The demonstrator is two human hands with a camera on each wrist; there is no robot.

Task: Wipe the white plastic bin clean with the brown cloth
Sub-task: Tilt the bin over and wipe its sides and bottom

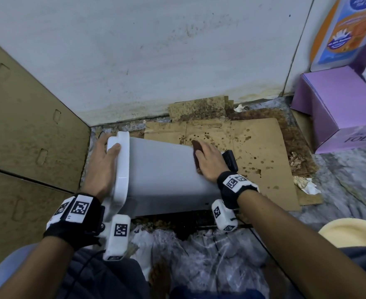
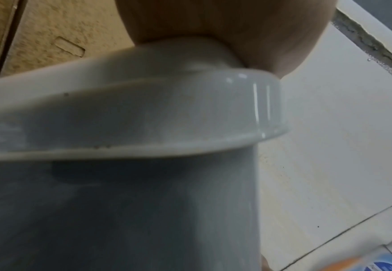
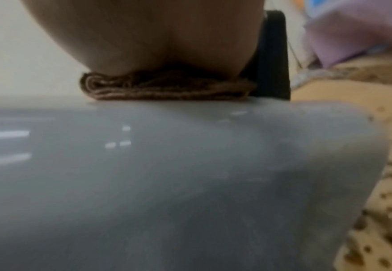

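The white plastic bin [image 1: 162, 175] lies on its side on the floor, lid end to the left. My left hand [image 1: 104, 156] grips the lid's rim [image 1: 122, 169], thumb over the edge and fingers behind it. In the left wrist view the bin [image 2: 143, 201] fills the frame under my left hand [image 2: 213, 22]. My right hand [image 1: 207, 160] lies flat on the folded brown cloth [image 1: 197, 147] and presses it on the bin's upper side near the base end. The right wrist view shows the cloth [image 3: 167, 86] squeezed between my right hand [image 3: 155, 36] and the bin [image 3: 167, 165].
Cardboard boxes [image 1: 27, 126] stand close on the left and a stained white wall [image 1: 156, 61] behind. A spotted cardboard sheet [image 1: 253, 147] lies under the bin. A purple box [image 1: 337, 108] and crumpled paper [image 1: 304, 184] sit at the right. Clear plastic sheeting [image 1: 199, 251] covers the near floor.
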